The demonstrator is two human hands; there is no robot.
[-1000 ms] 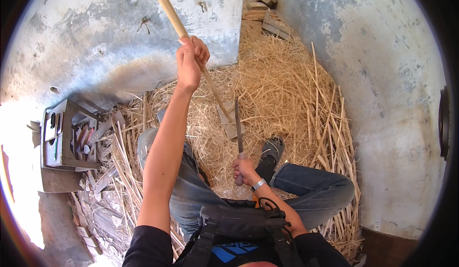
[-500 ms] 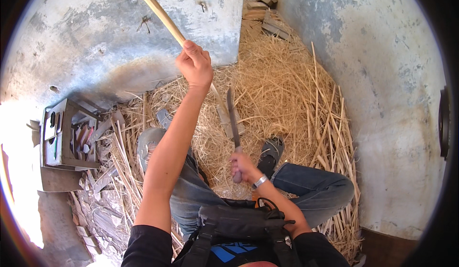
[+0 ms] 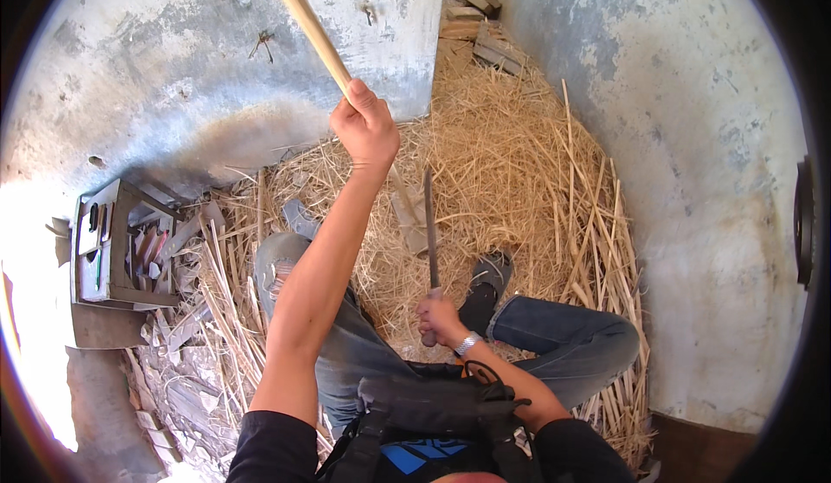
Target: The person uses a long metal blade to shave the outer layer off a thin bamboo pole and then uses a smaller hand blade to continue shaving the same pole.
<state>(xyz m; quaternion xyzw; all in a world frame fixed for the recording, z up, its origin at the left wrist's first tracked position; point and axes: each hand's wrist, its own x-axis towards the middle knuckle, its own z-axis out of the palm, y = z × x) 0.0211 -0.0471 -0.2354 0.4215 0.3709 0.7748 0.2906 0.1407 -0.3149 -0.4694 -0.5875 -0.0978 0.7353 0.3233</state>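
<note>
The left hand (image 3: 367, 128) has its fingers wrapped round a smooth, pale wooden pole (image 3: 310, 28), slanted so its lower end seems to meet a flat greyish block (image 3: 415, 239), while the right hand (image 3: 441, 318) grips a long, narrow, dark-bladed knife (image 3: 432, 249) just beside it, tip pointing away. Good control probably calls for a braced pole, a firm wrist, and the edge kept clear of the denim-clad legs (image 3: 567, 331). Dry, straw-like strips (image 3: 511, 154) lie tangled between mottled, flaking walls (image 3: 710, 180).
</note>
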